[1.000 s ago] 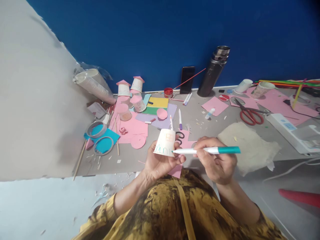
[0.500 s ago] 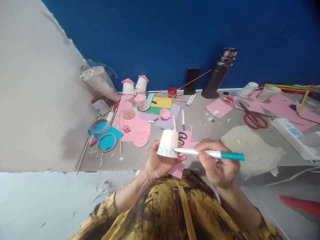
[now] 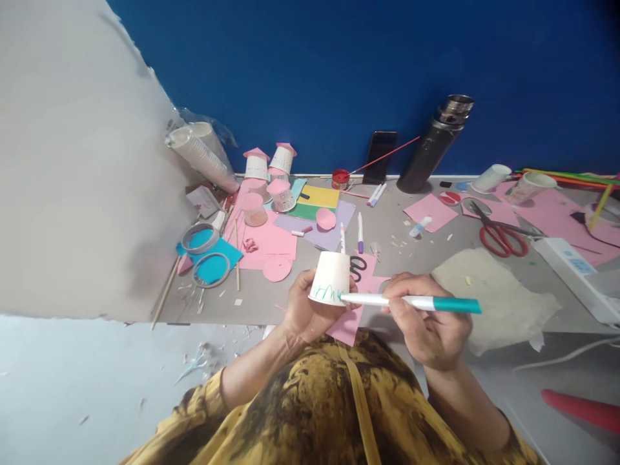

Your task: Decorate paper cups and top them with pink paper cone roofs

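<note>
My left hand (image 3: 303, 313) is closed round an upside-down white paper cup (image 3: 331, 276), held just above the near edge of the grey table (image 3: 397, 239). Green zigzag marks run along the cup's rim. My right hand (image 3: 426, 323) pinches a white marker with a teal cap (image 3: 416, 301). The marker lies almost level, and its tip touches the cup's rim on the right side. A pink paper scrap (image 3: 346, 326) lies under my hands.
Pink-roofed cup houses (image 3: 268, 171), a sleeve of stacked cups (image 3: 203, 155), tape rings (image 3: 208, 255) and coloured paper crowd the left. Markers (image 3: 360, 232) and small black scissors (image 3: 358, 265) lie behind the cup. Red scissors (image 3: 501, 236), a dark flask (image 3: 436, 145), a phone (image 3: 379, 155) and a white cloth (image 3: 494, 294) sit right.
The cup has been turned in my left hand: the orange window drawing has gone out of sight and the green zigzag line is longer. The view has shifted slightly to the left.
</note>
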Demonstrator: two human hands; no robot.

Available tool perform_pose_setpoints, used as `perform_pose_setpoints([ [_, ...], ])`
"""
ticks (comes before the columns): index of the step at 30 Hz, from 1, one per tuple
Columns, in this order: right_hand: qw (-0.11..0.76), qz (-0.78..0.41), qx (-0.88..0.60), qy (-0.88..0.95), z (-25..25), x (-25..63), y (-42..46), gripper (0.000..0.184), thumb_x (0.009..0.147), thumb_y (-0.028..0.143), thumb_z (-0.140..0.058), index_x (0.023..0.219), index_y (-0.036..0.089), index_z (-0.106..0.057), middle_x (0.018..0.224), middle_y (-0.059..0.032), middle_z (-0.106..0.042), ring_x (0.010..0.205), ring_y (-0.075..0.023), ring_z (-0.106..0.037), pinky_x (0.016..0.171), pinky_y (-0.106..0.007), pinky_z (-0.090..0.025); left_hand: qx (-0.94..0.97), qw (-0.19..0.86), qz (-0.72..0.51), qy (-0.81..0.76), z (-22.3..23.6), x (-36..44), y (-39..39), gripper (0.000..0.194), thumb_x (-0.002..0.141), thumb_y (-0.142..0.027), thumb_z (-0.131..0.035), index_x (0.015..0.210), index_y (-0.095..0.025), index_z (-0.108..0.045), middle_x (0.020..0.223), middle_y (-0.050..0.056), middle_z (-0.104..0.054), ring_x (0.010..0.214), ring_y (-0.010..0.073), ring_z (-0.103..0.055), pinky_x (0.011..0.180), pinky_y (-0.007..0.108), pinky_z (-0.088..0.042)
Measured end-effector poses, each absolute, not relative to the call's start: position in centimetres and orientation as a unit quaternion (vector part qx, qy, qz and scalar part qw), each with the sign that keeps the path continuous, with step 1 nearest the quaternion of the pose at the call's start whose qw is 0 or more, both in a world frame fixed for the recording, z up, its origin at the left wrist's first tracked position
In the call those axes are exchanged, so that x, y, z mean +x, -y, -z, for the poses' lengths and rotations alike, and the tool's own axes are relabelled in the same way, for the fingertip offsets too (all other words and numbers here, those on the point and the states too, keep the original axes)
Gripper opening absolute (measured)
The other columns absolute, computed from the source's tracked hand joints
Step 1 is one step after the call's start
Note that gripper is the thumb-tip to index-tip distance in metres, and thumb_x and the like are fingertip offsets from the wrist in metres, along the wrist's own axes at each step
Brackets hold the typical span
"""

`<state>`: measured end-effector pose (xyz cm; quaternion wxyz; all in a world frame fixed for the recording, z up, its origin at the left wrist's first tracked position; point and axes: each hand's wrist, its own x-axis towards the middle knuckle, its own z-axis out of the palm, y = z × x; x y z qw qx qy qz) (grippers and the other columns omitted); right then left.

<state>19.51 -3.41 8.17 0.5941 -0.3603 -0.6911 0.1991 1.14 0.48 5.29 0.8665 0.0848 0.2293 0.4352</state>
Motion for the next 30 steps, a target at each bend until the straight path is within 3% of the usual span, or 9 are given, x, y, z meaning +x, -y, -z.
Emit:
perform_pose_setpoints([
  [10,0.61,-0.219,-0.368,0.667,-7.8,19.58,3.55,0.012,0.091,0.011,-0.062,0.094,0.02,-0.07,0.07,-0.0004,-0.062,0.058,-0.0169,-0.06,0.057,-0.032,-0.05,0.128,0.849,-0.442,-0.259,-5.01,1.03,-0.35,0.047,0.085,-0.045,-0.06,0.103,-0.004,-0.075,0.089,0.017,-0.074,0.084,0.0275,-0.067,0.075,0.039,-0.055],
  [18,0.625,-0.173,-0.36,0.671,-8.33,19.22,3.57,0.017,0.087,0.008,-0.063,0.097,0.019,-0.071,0.07,-0.0006,-0.063,0.059,-0.0174,-0.059,0.056,-0.032,-0.047,0.154,0.788,-0.503,-0.321,-5.26,1.23,-0.31,0.033,0.083,-0.037,-0.064,0.101,-0.01,-0.07,0.084,0.012,-0.071,0.074,0.0253,-0.066,0.062,0.036,-0.055],
  [22,0.61,-0.168,-0.361,0.685,-8.31,19.25,3.43,0.018,0.087,0.007,-0.064,0.1,0.019,-0.071,0.073,-0.0007,-0.063,0.062,-0.0172,-0.061,0.058,-0.032,-0.047,0.174,0.775,-0.517,-0.319,-5.28,1.26,-0.26,0.027,0.083,-0.036,-0.066,0.096,-0.012,-0.067,0.087,0.011,-0.07,0.076,0.0244,-0.066,0.064,0.036,-0.056],
  [30,0.599,-0.155,-0.379,0.688,-8.25,19.15,3.25,0.014,0.088,0.011,-0.065,0.096,0.02,-0.071,0.072,-0.0007,-0.065,0.06,-0.0176,-0.063,0.056,-0.031,-0.049,0.192,0.765,-0.532,-0.309,-5.51,1.2,-0.22,0.034,0.083,-0.033,-0.068,0.109,-0.013,-0.067,0.087,0.007,-0.069,0.079,0.0232,-0.066,0.065,0.034,-0.057],
])
